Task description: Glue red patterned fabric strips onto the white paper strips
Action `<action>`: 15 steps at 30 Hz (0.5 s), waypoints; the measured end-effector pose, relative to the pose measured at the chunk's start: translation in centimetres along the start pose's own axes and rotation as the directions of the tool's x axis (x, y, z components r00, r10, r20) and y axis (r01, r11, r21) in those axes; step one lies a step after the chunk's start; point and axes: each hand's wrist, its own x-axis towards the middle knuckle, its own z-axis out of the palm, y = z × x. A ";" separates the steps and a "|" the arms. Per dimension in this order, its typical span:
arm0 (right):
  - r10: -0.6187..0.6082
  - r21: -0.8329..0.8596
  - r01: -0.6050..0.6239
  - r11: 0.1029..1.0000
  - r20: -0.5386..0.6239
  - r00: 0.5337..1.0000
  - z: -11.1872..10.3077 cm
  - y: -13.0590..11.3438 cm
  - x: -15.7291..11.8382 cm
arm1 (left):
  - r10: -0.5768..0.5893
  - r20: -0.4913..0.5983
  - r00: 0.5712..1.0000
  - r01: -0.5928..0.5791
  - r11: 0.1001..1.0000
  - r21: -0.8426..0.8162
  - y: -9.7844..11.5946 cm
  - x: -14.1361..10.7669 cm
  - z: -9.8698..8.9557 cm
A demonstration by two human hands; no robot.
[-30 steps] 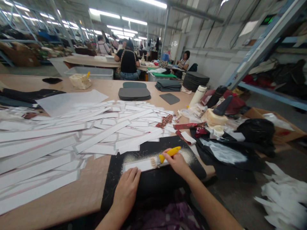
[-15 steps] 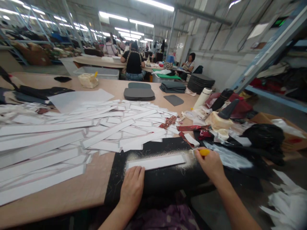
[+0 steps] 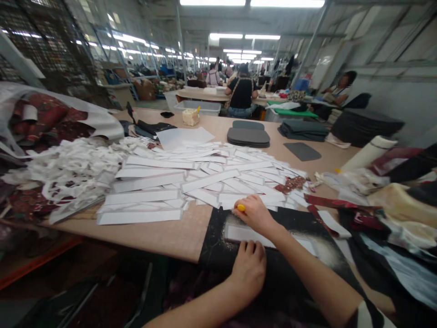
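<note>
A white strip (image 3: pixel 235 233) with a grey edge lies on a black mat (image 3: pixel 215 255) at the table's front. The fingers of my left hand (image 3: pixel 250 264) are bent close together and press on the strip's near edge. Above the strip's left part, my right hand (image 3: pixel 255 213) is closed around a yellow-handled brush (image 3: pixel 241 207), whose working end is mostly hidden. My right wrist and forearm cover the strip's middle. Pale residue dusts the mat around the strip. Just beyond lies a broad pile of similar white strips (image 3: pixel 205 177).
White offcuts (image 3: pixel 75 173) heap up at left. Dark grey panels (image 3: pixel 248 136) are stacked at the back, near a cream tub (image 3: pixel 190 117). At right stand a white bottle (image 3: pixel 368 152) and cluttered containers. A person in black (image 3: pixel 242 93) sits at a farther table.
My right hand with the brush has moved from the strip's right end to above its left part. My left hand stays at the near edge. The view has turned left.
</note>
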 end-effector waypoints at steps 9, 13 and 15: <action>0.074 -0.130 -0.070 0.989 0.027 0.997 -0.6 -0.3 -0.2 | 0.016 -0.013 1.000 -0.016 0.999 0.028 -0.2 0.1 0.3; 0.214 0.001 -0.215 0.977 0.092 0.972 -2.3 4.0 -3.9 | 0.017 -0.057 0.998 -0.013 0.997 0.072 -0.2 0.0 0.4; 0.405 -0.024 -0.404 0.915 0.053 0.913 -4.0 7.8 -7.4 | 0.030 -0.088 0.996 -0.021 0.996 0.092 -0.2 -0.1 0.3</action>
